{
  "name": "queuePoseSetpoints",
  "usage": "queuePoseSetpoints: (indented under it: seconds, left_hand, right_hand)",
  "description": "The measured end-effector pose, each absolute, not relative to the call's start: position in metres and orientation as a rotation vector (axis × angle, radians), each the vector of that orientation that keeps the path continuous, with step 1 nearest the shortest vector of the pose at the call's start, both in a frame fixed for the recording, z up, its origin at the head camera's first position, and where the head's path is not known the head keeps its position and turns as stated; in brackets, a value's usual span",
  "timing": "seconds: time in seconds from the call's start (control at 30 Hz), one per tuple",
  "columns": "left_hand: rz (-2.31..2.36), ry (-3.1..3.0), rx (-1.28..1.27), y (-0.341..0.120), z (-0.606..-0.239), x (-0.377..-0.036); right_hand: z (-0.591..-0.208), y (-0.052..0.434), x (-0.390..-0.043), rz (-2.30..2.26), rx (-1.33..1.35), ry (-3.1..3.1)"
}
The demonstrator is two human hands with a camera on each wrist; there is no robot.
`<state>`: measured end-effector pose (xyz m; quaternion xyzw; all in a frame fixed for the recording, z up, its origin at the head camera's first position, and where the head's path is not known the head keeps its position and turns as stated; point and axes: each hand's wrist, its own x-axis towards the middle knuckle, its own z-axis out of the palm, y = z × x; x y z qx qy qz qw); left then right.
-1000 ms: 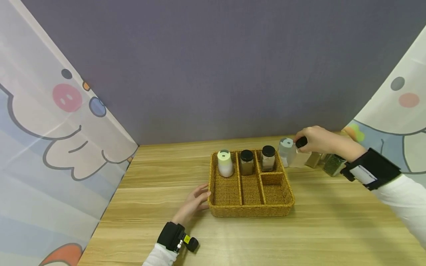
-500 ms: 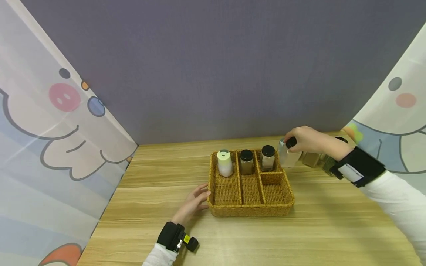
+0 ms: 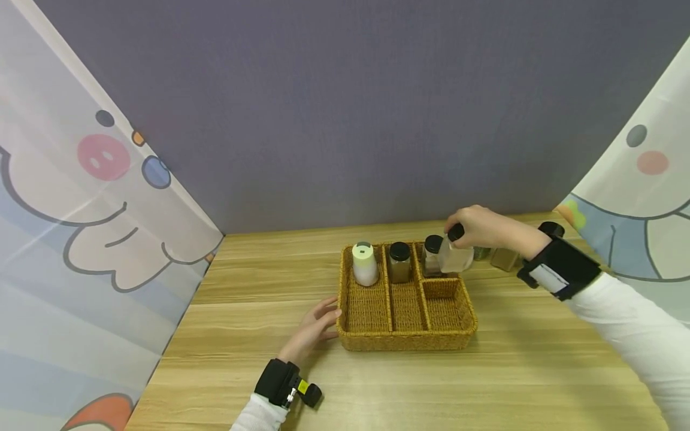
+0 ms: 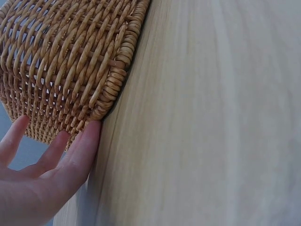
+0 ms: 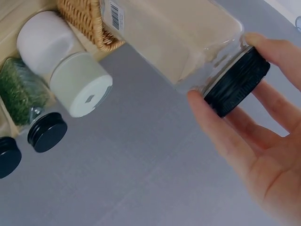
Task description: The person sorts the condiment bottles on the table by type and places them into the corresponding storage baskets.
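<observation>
My right grip [image 3: 477,227] is clamped around the black lid [image 5: 239,81] of a clear jar [image 5: 183,40], which hangs just below it. I'd expect it stiff, fairly weighty, slick-walled; the lid seems the surest hold. My left grip [image 3: 314,324], fingers apart, touches the basket [image 3: 408,343] beside it.

Golden-brown woven basket [image 3: 408,343], beige-filled jar [image 5: 183,40] with black lid [image 5: 239,81], yellowish wood-grained table [image 3: 409,389], purple-grey backdrop [image 3: 356,120].
</observation>
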<state>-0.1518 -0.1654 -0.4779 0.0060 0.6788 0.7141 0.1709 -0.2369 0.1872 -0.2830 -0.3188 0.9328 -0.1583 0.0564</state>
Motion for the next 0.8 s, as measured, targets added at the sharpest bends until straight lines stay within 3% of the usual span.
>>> queuePoseSetpoints:
  seconds: [0.8]
  left_hand:
    - [2.030, 1.933, 0.017, -0.166, -0.478, -0.150]
  right_hand:
    - [-0.302, 0.168, -0.240, -0.468, -0.945, 2.784]
